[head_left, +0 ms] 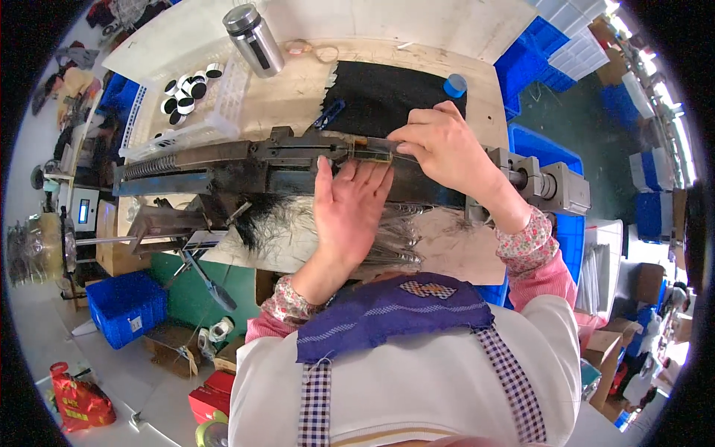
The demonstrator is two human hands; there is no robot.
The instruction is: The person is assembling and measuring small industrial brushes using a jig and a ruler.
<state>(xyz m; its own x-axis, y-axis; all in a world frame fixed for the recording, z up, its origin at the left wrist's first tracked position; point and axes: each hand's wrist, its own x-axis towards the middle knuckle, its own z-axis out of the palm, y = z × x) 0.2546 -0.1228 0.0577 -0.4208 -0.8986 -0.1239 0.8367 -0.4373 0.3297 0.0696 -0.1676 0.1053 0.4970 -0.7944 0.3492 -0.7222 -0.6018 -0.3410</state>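
Observation:
A long dark metal machine (223, 160) lies across the wooden bench. My left hand (346, 208) rests flat, fingers together, on a layer of grey and black hair fibres (275, 223) spread below the machine's bar. My right hand (447, 149) pinches a thin strip (372, 149) on top of the bar, thumb and forefinger closed on it. A black cloth (376, 100) lies behind the machine. The fibres under my left palm are hidden.
A steel flask (255, 30) stands at the back. A white basket (197, 97) holds several black-and-white discs. A blue cap (455, 84) sits on the cloth. Blue crates (126, 305) stand on the floor left and right, with boxes and a red bag (78, 402).

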